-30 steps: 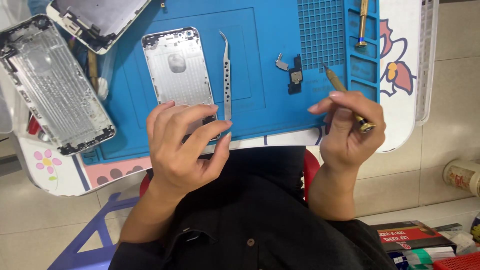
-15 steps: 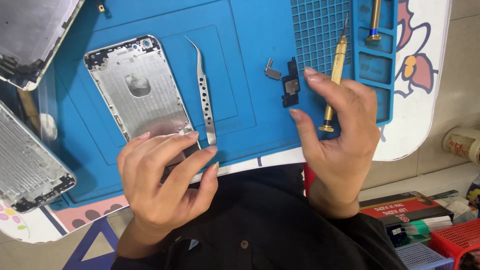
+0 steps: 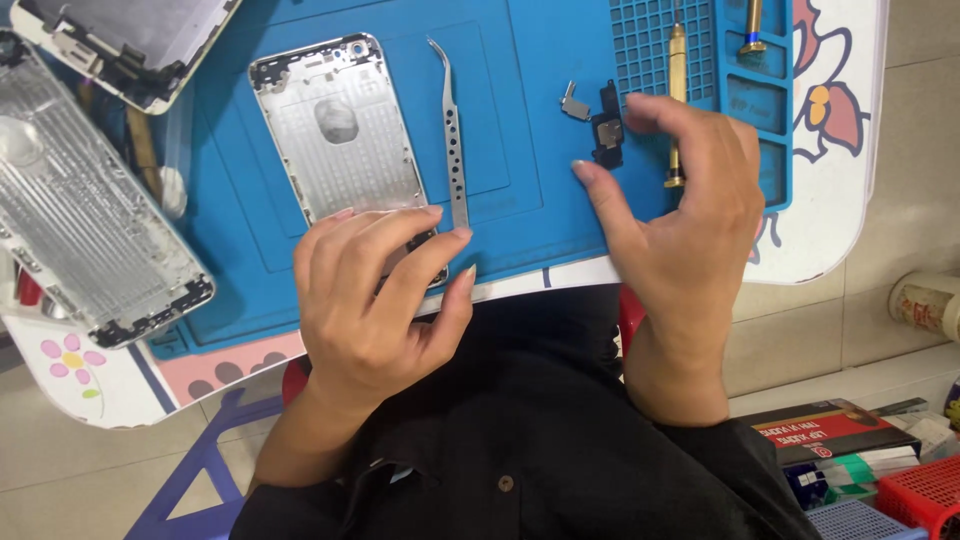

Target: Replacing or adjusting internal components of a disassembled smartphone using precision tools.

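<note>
Fingers of the right hand [image 3: 680, 215] are spread open over the small black component [image 3: 607, 133], gripping nothing; left hand [image 3: 375, 290] fingers rest flat on the silver phone housing's [image 3: 340, 135] near end. We judge a careless pinch could flick the component off the blue mat [image 3: 520, 215].

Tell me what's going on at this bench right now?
A person works at a blue repair mat. The left hand rests on the lower end of a silver phone back housing, beside curved tweezers. The right hand, open, reaches over a small black component, with a gold screwdriver lying under its fingers.
</note>
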